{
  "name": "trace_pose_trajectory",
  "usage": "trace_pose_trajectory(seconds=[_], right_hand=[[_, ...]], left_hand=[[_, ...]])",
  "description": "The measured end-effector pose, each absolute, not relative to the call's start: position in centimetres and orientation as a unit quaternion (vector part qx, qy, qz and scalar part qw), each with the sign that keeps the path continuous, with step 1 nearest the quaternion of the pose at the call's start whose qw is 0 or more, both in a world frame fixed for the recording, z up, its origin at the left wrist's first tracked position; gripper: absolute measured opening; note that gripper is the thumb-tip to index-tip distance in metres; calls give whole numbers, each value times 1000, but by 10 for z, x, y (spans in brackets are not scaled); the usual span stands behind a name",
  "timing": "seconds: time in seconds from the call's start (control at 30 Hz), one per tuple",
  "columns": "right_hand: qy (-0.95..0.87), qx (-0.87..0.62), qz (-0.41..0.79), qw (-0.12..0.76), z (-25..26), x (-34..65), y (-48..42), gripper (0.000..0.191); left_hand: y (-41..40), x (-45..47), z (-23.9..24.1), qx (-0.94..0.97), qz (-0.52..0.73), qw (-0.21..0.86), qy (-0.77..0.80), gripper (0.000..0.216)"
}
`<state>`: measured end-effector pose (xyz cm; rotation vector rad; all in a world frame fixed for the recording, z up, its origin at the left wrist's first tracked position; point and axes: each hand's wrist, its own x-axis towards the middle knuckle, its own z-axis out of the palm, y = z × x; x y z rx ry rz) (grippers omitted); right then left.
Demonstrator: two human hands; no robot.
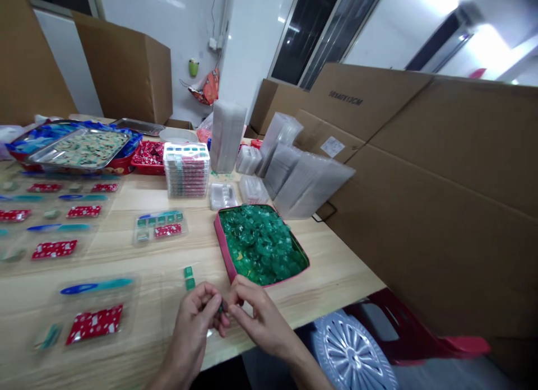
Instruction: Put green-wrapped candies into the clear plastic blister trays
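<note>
My left hand [197,317] and my right hand [256,314] meet over the wooden table's front edge [138,345], fingers pinched together on a small green wrapped piece [221,307]. Two green squares [189,277] lie on the table just beyond my left hand. A red tray [221,240] heaped with green wrapped pieces [260,244] sits right behind my right hand. A clear plastic pack [94,311] holding a red packet and a blue utensil lies to the left of my hands.
More filled clear packs [159,226] lie across the left table. A stack of packs [186,170], clear tray stacks [294,174], a metal tray [86,149] and a red basket [149,157] stand behind. Cardboard sheets [441,188] lean on the right; a red stool [403,328] below.
</note>
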<state>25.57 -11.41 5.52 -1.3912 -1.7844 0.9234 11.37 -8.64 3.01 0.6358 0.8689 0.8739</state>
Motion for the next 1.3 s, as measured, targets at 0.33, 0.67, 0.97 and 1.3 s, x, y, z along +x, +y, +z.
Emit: trace_pose_trajectory(seconds=[0.33,0.67,0.97,1.3], right_hand=[[-640,-647,170,377,47,322,-66,28],[-654,-740,72,140,29,311,-4,17],[-549,-597,433,393,53,307,-47,18],[-657,-532,384,371,50,259,-82,10]], left_hand=[[-72,86,33,248,375,795,406,38],[-80,85,25,214,358,810,413,35],[-79,89,20,255,386,790,403,44],[-66,112,29,219,403,814,357,35]])
